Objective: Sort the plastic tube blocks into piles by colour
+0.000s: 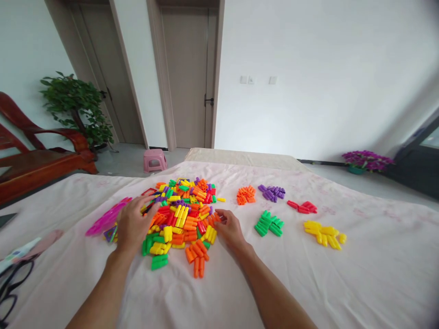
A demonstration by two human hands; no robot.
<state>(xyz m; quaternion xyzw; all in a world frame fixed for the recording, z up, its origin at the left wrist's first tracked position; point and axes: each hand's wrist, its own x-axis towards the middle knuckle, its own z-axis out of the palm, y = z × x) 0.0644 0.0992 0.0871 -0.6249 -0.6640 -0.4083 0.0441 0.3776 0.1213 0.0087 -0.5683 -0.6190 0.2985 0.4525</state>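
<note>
A heap of plastic bullet-shaped building blocks [181, 217] in orange, yellow, green, red and purple lies on the pink cloth. My left hand [132, 223] rests against the left side of this heap, its thumb and fingers apart over the blocks. At the right edge, my right hand [230, 228] has its thumb and fingertips closed around an orange block [213, 219]. To the right lie separate groups by colour: orange blocks [246, 195], purple blocks [272, 193], green blocks [269, 223], red blocks [302, 207] and yellow blocks [325, 233].
A bright pink plastic piece [108, 218] lies left of the heap. Black-framed glasses [13, 285] are at the near left edge of the cloth [377, 269]. Beyond stand a pink stool [155, 160], a wooden chair [44, 155] and a purple flowering plant [366, 159].
</note>
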